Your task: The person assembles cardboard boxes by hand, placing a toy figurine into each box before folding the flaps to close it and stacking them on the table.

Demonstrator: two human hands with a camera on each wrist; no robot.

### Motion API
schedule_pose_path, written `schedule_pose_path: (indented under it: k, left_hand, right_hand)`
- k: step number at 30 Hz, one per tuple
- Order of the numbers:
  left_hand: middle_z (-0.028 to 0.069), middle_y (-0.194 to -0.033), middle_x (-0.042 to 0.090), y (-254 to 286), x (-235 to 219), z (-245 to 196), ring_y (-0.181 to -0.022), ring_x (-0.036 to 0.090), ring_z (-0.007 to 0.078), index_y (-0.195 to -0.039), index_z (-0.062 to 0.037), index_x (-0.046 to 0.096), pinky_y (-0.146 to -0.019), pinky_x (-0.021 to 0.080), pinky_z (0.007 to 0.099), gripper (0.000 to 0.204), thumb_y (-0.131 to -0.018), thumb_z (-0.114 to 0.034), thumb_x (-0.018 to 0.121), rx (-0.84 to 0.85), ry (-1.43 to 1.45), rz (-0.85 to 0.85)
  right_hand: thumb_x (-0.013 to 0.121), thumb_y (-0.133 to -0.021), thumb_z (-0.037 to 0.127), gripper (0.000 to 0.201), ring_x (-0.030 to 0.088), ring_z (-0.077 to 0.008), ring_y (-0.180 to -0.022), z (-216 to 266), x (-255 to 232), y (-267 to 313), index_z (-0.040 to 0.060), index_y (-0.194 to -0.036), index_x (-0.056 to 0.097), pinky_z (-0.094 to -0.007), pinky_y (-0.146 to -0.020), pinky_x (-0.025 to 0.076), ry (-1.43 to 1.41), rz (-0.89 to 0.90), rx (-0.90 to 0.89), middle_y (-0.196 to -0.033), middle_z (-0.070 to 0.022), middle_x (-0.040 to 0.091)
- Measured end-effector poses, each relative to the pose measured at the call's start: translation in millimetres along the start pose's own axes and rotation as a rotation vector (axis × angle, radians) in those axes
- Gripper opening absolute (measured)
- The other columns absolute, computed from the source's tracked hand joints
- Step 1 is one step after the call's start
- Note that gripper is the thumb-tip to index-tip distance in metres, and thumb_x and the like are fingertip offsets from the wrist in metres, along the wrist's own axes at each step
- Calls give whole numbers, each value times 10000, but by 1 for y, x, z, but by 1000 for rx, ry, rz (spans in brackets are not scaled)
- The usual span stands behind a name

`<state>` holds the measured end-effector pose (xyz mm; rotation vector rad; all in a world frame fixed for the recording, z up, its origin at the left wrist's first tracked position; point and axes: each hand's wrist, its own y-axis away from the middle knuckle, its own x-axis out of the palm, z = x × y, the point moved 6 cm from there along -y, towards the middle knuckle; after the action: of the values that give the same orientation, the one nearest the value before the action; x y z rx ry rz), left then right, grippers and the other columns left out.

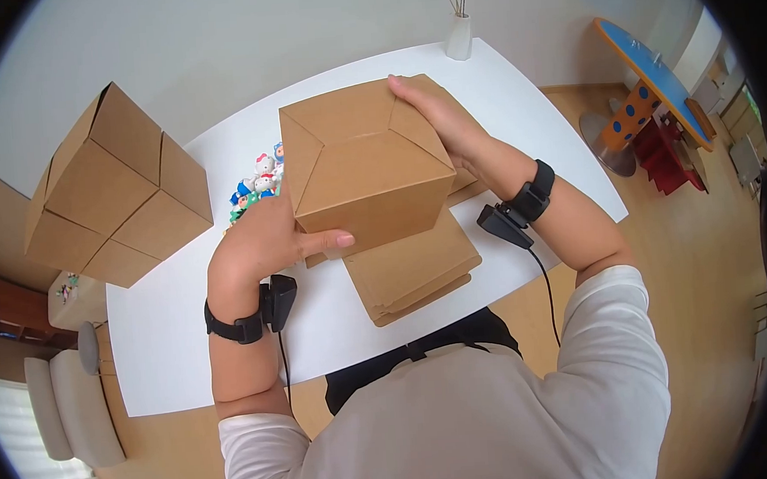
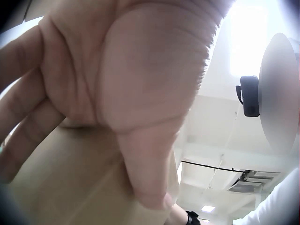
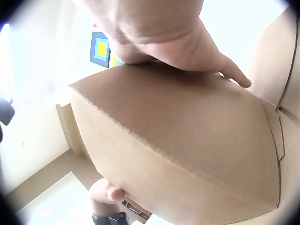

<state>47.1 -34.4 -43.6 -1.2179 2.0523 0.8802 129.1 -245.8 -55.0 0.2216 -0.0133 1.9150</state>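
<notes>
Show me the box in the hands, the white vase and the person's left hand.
Box (image 1: 375,174): head view, on the seamed face turned up to the camera.
White vase (image 1: 458,41): head view, on its body.
Left hand (image 1: 262,235): head view, on the back of it.

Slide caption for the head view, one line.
A cardboard box held between the left hand and right hand over a white table, with figurines and another carton to the left.

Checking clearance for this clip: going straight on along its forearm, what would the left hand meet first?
The left hand touches the held box; beyond, the small figurines look first in line, though depth is unclear and it might pass above.
</notes>
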Motion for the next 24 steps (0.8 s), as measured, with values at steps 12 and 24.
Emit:
schedule_pose_path:
  k: [12, 24]
  left_hand:
    - [194, -867, 724, 73, -31, -42, -713, 714, 317, -1573, -24, 103, -594, 539, 353, 1109, -771, -294, 821, 202, -177, -469]
    - [264, -1556, 318, -4, -30, -13, -1188, 609, 389, -1588, -134, -91, -943, 530, 400, 966, -862, 80, 509, 423, 48, -545]
  right_hand:
    - [361, -1043, 552, 664, 598, -213, -1187, 98, 20, 55, -2, -1384, 490, -336, -981, 507, -167, 217, -375, -1364, -130, 573]
    - [580, -887, 62, 702, 436, -222, -1350, 87, -9, 39, 8, -1532, 309, -330, -1109, 360, -252, 164, -644, -1507, -128, 406]
